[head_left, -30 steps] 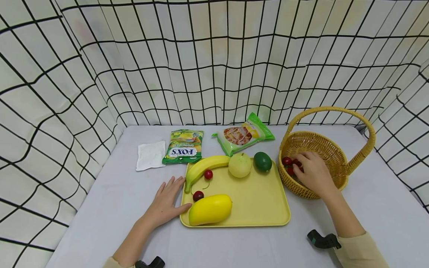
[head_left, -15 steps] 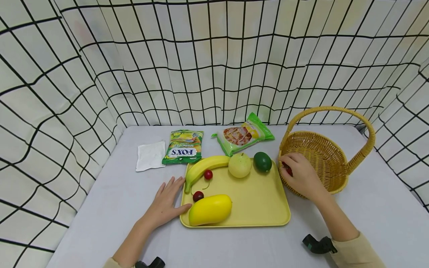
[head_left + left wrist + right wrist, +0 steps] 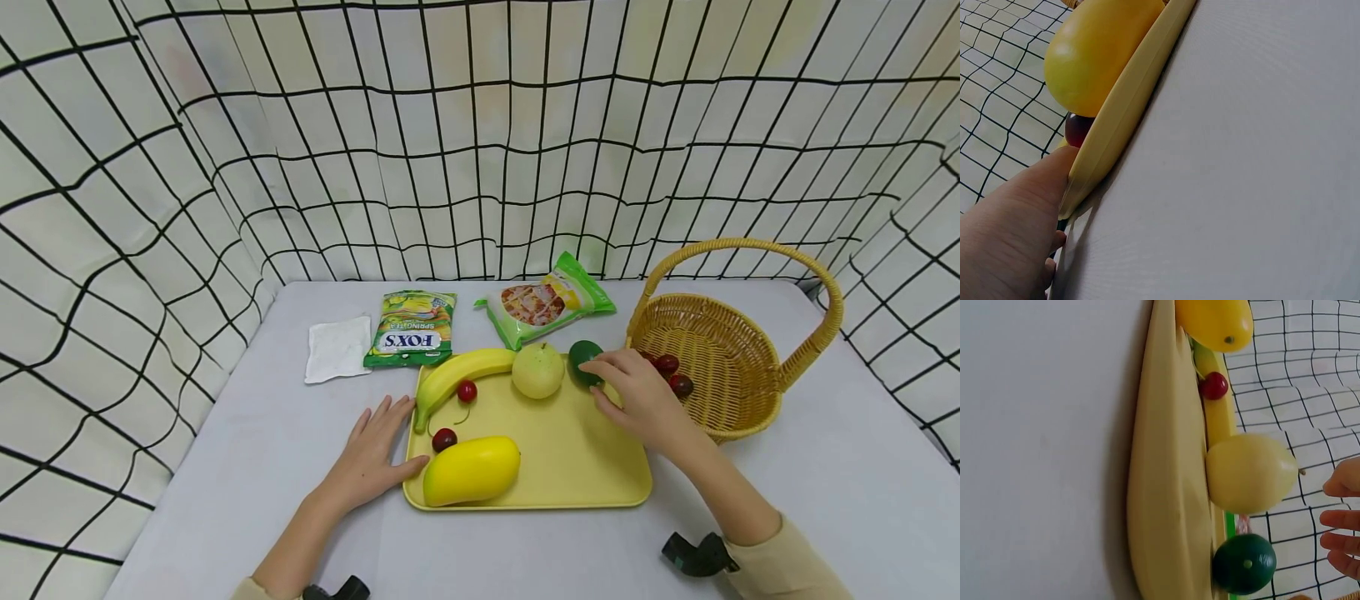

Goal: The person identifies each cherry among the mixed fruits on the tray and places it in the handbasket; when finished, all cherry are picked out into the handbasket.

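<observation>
Left hand (image 3: 373,454): fingers spread, touching left rim of yellow rectangular tray (image 3: 577,467).
Right hand (image 3: 636,396): thumb and fingers apart, empty; dark-green oval fruit (image 3: 580,358) just left.

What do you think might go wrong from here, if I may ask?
The right hand could knock the round green fruit, which sits close to it near the far right corner of the tray.
The dark cherry beside the mango might roll if bumped.
The left hand touches the tray's left side, so a push might shift everything.
</observation>
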A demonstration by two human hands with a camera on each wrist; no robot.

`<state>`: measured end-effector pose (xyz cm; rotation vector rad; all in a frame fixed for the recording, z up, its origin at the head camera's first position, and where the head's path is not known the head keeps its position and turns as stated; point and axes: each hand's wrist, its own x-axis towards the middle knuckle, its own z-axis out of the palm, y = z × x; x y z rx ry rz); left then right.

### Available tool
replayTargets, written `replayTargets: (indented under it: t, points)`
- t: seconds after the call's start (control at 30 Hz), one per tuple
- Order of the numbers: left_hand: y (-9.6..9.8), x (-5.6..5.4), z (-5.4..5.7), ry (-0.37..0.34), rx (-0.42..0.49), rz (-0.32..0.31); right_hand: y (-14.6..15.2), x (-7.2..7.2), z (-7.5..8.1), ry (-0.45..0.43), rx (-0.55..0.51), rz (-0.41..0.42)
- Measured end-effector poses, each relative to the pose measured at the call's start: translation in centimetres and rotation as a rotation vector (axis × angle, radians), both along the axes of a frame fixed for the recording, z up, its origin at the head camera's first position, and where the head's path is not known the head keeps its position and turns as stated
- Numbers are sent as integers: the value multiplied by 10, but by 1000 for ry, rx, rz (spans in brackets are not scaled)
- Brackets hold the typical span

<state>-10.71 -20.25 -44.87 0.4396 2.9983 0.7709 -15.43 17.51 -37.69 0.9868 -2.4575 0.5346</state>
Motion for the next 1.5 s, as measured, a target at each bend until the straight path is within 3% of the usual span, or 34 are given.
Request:
replayTargets:
  t: [0.57, 0.9, 1.27, 1.5]
  points:
    - [0, 2, 0, 36, 8, -11, -37, 6, -3, 14, 12, 157]
    - [-2, 3, 2, 29, 31, -21, -57, 10, -3, -9, 41, 171]
    - [-1, 2, 0, 23, 27, -23, -78, 12, -6, -127, 96, 218]
    - [-2, 1, -1, 28, 27, -29, -92, 13, -5, -275, 140, 233]
